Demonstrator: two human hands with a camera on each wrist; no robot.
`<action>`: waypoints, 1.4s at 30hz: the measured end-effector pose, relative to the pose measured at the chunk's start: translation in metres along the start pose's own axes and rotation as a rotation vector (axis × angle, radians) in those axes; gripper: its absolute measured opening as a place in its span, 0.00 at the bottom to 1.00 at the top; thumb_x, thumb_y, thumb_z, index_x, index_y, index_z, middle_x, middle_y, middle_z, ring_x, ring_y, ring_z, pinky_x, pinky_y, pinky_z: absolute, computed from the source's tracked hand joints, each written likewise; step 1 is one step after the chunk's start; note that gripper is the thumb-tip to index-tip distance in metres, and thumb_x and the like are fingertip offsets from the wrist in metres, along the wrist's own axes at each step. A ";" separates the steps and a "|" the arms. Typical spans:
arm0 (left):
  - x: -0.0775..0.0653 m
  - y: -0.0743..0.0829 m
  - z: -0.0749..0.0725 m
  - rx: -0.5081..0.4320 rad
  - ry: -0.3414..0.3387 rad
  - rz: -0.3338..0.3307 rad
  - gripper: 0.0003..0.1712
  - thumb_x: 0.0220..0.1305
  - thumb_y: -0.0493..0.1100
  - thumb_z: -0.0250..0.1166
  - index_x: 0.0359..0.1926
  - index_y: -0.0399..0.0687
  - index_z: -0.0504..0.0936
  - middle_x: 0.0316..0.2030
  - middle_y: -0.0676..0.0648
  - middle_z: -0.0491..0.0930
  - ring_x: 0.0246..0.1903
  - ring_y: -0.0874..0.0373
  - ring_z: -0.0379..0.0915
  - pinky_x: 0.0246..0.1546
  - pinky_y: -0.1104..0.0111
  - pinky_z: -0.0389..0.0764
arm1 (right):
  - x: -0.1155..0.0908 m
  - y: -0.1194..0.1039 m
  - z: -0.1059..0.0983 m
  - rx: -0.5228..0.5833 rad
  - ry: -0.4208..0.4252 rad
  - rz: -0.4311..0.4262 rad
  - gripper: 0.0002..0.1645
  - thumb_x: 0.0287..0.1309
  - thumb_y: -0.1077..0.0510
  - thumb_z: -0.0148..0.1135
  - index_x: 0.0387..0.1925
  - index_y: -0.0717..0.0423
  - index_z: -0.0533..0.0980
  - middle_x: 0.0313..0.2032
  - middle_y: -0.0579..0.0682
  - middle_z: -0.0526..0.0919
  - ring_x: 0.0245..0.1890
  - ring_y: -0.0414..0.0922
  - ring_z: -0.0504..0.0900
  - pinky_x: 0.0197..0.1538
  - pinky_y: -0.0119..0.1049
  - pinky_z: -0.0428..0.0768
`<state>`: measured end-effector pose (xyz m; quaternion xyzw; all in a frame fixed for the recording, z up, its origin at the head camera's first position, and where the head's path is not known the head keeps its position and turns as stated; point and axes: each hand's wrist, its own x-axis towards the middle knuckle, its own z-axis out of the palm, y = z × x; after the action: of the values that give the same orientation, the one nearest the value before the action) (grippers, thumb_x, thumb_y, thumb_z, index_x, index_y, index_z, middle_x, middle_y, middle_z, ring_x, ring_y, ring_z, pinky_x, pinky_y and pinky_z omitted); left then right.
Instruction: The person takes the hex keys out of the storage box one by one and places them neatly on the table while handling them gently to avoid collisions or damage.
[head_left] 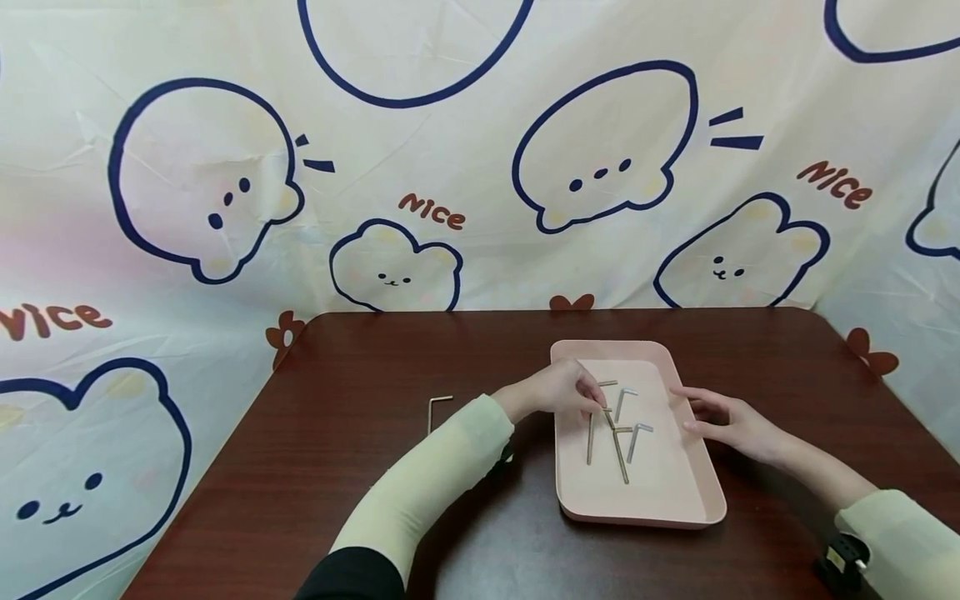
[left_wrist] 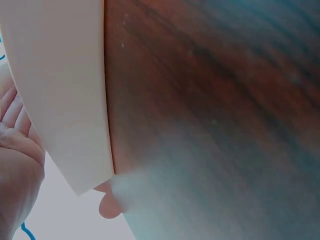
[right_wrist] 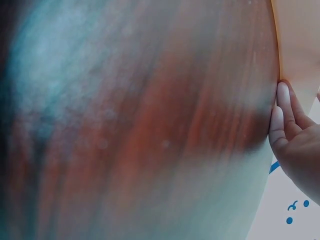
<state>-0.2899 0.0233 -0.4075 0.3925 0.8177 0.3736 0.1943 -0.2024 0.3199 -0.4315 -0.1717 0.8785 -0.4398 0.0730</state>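
My left hand (head_left: 561, 388) reaches over the pink tray (head_left: 641, 500) from its left side. Thumb and fingertips pinch a brass-coloured hex key (head_left: 609, 419), partly hidden by the fingers. Below it in the tray lie more L-shaped hex keys, among them a brass one (head_left: 621, 462), another brass one (head_left: 589, 442) and a silver one (head_left: 633, 444). My right hand (head_left: 738, 425) is at the tray's right side, its fingers and thumb extended to the rim. In the right wrist view its fingertips (right_wrist: 283, 95) touch the tray's outer wall (right_wrist: 297, 40).
Another hex key (head_left: 431, 412) lies on the dark wooden table (head_left: 360, 367) left of the tray, partly behind my left sleeve (head_left: 442, 467). A patterned cloth (head_left: 480, 167) hangs behind the table and along its sides.
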 end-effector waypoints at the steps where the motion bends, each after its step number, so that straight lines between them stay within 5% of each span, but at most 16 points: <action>1: 0.000 0.000 0.000 -0.011 0.003 0.001 0.02 0.59 0.33 0.69 0.33 0.39 0.88 0.22 0.53 0.83 0.23 0.59 0.80 0.28 0.74 0.79 | 0.000 0.000 0.000 -0.004 0.003 -0.004 0.35 0.65 0.56 0.62 0.68 0.63 0.63 0.55 0.64 0.75 0.47 0.36 0.75 0.46 0.28 0.75; 14: -0.007 0.000 -0.009 -0.155 0.059 0.037 0.04 0.59 0.29 0.68 0.36 0.33 0.87 0.27 0.43 0.85 0.28 0.48 0.83 0.35 0.66 0.82 | 0.000 -0.002 0.000 -0.011 0.012 -0.009 0.34 0.64 0.57 0.62 0.68 0.64 0.64 0.53 0.63 0.77 0.46 0.39 0.76 0.45 0.28 0.75; 31: -0.023 0.007 -0.023 -0.102 0.064 0.028 0.06 0.59 0.33 0.69 0.38 0.36 0.87 0.26 0.47 0.85 0.28 0.50 0.83 0.34 0.73 0.79 | 0.000 -0.001 0.000 -0.015 0.003 0.008 0.35 0.64 0.56 0.62 0.68 0.63 0.63 0.53 0.63 0.76 0.46 0.37 0.76 0.45 0.28 0.76; 38: -0.033 0.013 -0.033 -0.104 0.078 0.022 0.07 0.60 0.34 0.68 0.39 0.34 0.86 0.26 0.49 0.85 0.26 0.61 0.82 0.34 0.73 0.79 | -0.001 -0.001 -0.001 -0.026 0.000 -0.004 0.35 0.64 0.56 0.62 0.68 0.63 0.63 0.54 0.62 0.76 0.46 0.37 0.75 0.45 0.29 0.75; 42: -0.041 0.015 -0.037 -0.106 0.088 0.026 0.08 0.60 0.34 0.69 0.40 0.34 0.86 0.26 0.46 0.85 0.28 0.56 0.83 0.34 0.70 0.80 | -0.001 -0.001 0.000 -0.026 -0.001 -0.005 0.35 0.65 0.56 0.62 0.68 0.63 0.63 0.54 0.62 0.76 0.46 0.36 0.75 0.45 0.29 0.75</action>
<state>-0.2797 -0.0195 -0.3709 0.3756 0.7991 0.4360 0.1738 -0.2017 0.3198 -0.4304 -0.1749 0.8838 -0.4283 0.0698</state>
